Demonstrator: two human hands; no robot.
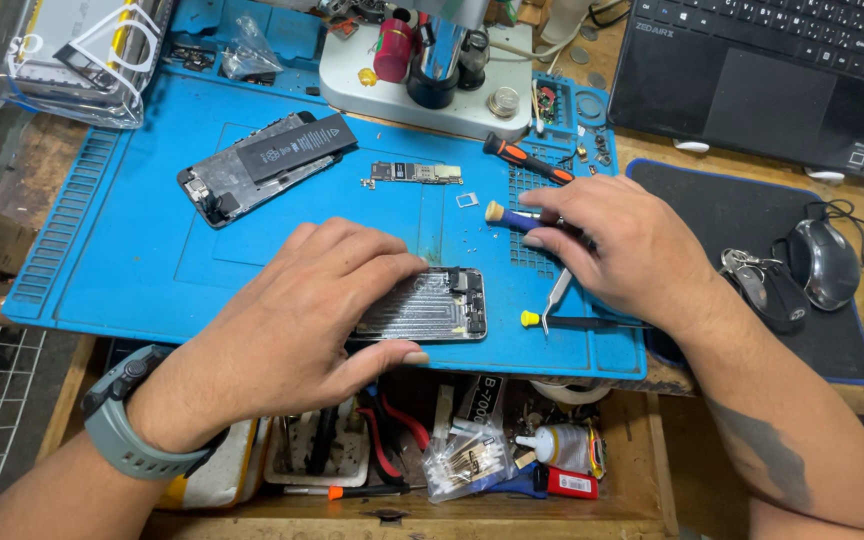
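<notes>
**Phone opened up, screen part under the hands**

The phone is already taken apart in big pieces. The rear case (264, 165) w/ black battery lies at the back left of the blue mat (102, 250), open side up. The logic board (415, 173) is out and lies alone in the mat's middle back, and a small tray-like piece (467, 200) is just beside it. Tiny screws are spread near the mat's grid area, too small to count.

The screen assembly (432, 305) lies at the front edge of the mat, back side up, w/ its metal shield plate on it. The left hand (292, 320) presses flat on its left part, fingers stretched and together, thumb along the front edge; it holds the part down, not gripping anything.

The right hand (622, 245) is near the right of the screen, fingers curled around a screwdriver (508, 215) w/ blue handle. Its tip is hidden by the hand, so I cannot tell if it touches a screw.

Tweezers (558, 295), a yellow-cap tool (572, 321) and an orange-black driver (527, 160) lie close by.

My judgement: opening and removing the board are done; work on the shield plate seems left, and nothing is put back yet.
</notes>
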